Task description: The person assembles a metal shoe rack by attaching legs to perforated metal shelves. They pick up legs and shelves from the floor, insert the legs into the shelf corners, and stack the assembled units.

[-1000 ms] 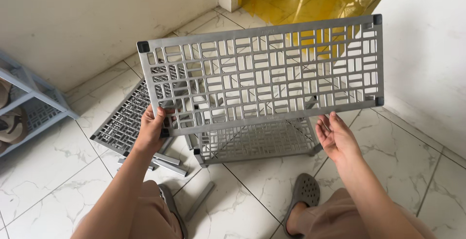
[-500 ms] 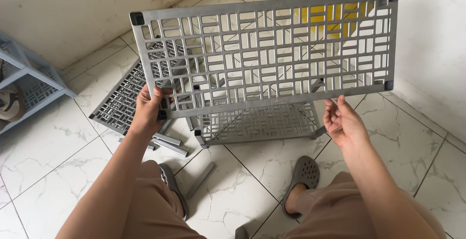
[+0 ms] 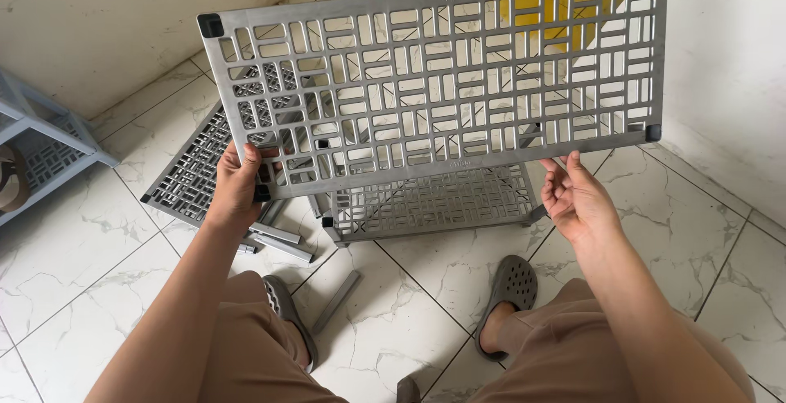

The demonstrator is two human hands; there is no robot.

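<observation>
the left hand [image 3: 237, 182] grips the lower corner of a grey lattice shelf panel [image 3: 442, 84] held up over the floor; the right hand [image 3: 577, 198] is open, fingertips at its lower edge. the panel partly hides another shelf [image 3: 434, 202] below.

A home, by the look of it: glossy marble-patterned floor tiles [image 3: 98, 231] meet plain painted walls [image 3: 106, 18]. A small shoe rack [image 3: 49, 145] stands beside the wall
</observation>
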